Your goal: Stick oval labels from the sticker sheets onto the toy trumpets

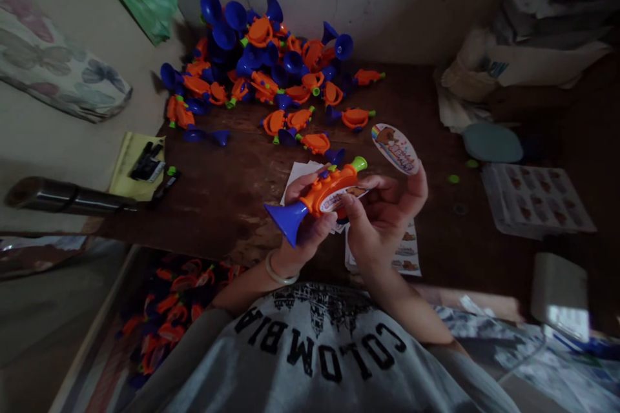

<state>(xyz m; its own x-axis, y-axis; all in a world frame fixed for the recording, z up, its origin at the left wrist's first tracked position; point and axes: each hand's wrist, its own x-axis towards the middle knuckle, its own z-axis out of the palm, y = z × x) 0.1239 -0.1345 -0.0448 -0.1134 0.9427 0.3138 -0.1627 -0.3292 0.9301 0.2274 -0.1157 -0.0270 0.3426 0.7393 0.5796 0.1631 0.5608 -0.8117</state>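
Observation:
My left hand [317, 229] grips a toy trumpet [317, 193] with an orange body, a blue bell pointing left and a light green mouthpiece. An oval sticker [334, 200] with a brown animal picture lies along the trumpet's near side. My right hand [387, 213] has its thumb on the right part of this sticker, with other fingers close behind. A second oval sticker [396, 148] clings to a raised fingertip of the same hand. Below the hands lie sticker sheets [409, 251], partly covered by my right hand and wrist.
Many similar trumpets [261, 87] are heaped at the back of the wooden table [208, 174]; more fill a container at lower left [174, 310]. A dark cylinder [68, 197] lies left. To the right are a sticker stack [542, 200], a pale blue lid-like object [493, 142] and a white box [559, 297].

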